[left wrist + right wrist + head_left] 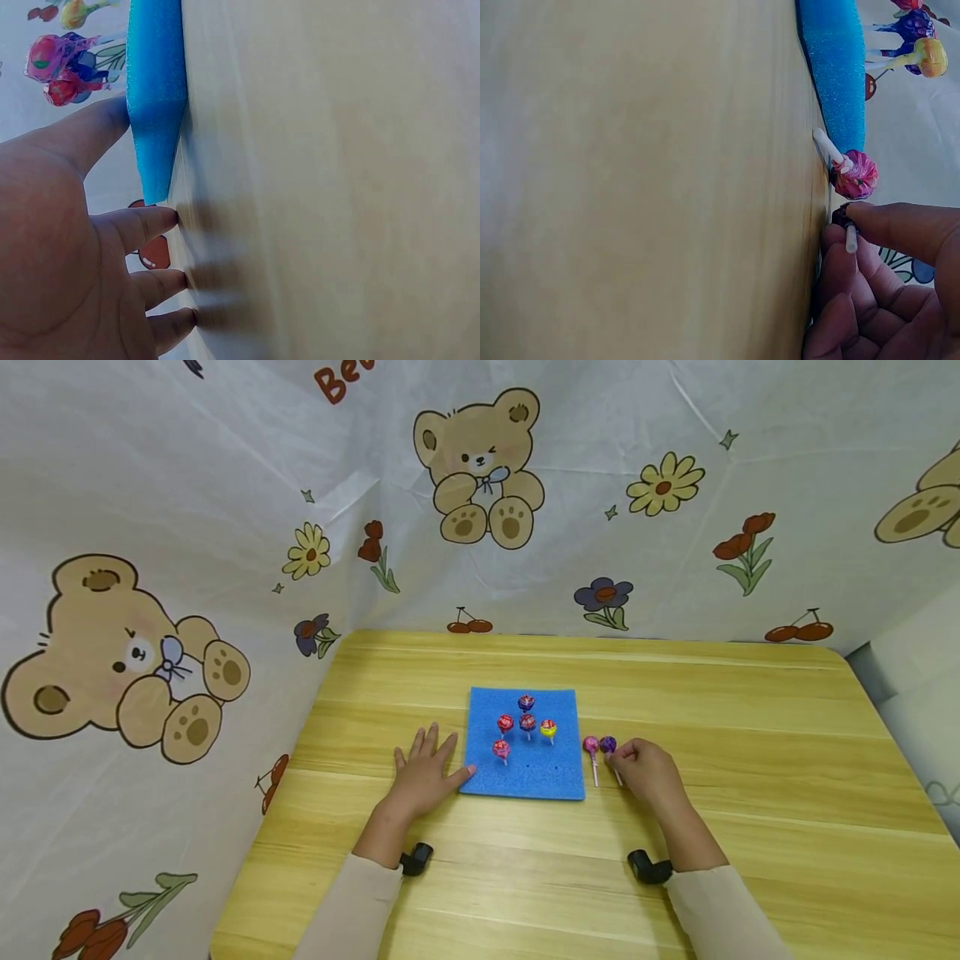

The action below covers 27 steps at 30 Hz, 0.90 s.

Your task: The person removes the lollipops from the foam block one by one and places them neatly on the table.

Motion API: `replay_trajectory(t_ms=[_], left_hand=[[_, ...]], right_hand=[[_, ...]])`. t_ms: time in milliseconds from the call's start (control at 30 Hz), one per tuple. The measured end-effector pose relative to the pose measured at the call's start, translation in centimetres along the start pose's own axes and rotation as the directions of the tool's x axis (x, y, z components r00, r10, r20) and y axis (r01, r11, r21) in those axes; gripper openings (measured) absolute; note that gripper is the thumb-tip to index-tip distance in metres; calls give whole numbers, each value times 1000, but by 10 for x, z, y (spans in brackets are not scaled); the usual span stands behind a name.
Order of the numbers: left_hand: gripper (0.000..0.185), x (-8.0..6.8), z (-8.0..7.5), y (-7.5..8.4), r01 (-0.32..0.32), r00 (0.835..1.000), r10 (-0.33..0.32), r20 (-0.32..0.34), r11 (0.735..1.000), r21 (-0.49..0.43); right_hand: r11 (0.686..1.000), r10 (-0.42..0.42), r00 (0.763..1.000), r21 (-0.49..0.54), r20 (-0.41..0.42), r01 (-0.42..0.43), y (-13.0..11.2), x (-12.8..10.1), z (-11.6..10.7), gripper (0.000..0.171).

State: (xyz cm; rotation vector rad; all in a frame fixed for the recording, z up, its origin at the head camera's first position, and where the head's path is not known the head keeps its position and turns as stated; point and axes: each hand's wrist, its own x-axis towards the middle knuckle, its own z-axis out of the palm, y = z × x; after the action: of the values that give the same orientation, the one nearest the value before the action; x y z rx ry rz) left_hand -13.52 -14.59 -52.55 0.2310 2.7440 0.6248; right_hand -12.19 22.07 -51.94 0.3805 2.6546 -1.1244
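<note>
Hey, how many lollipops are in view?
7. Five round wrapped lollipops stand in the blue foam square: purple behind; red, purple, yellow across the middle; pink front left. Right of it, a pink one lies on the yellow wooden table; the right hand pinches a purple one.

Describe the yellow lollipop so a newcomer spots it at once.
On the table, find the blue foam. Of the five lollipops stuck in it, the yellow lollipop is rightmost in the head view, and the only one wrapped mostly in yellow.
</note>
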Motion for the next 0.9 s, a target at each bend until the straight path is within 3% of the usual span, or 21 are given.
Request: replay_trajectory(t_ms=[467, 900], left_hand=[[80, -1, -1, 2, -10, 1000, 10, -11, 1000, -10], [80, 0, 0, 2, -8, 1000, 8, -3, 1000, -4]], right_hand=[[998, -32, 999, -57, 35, 34, -3, -1, -2, 28], [999, -41, 998, 3, 45, 41, 3, -4, -7, 31]])
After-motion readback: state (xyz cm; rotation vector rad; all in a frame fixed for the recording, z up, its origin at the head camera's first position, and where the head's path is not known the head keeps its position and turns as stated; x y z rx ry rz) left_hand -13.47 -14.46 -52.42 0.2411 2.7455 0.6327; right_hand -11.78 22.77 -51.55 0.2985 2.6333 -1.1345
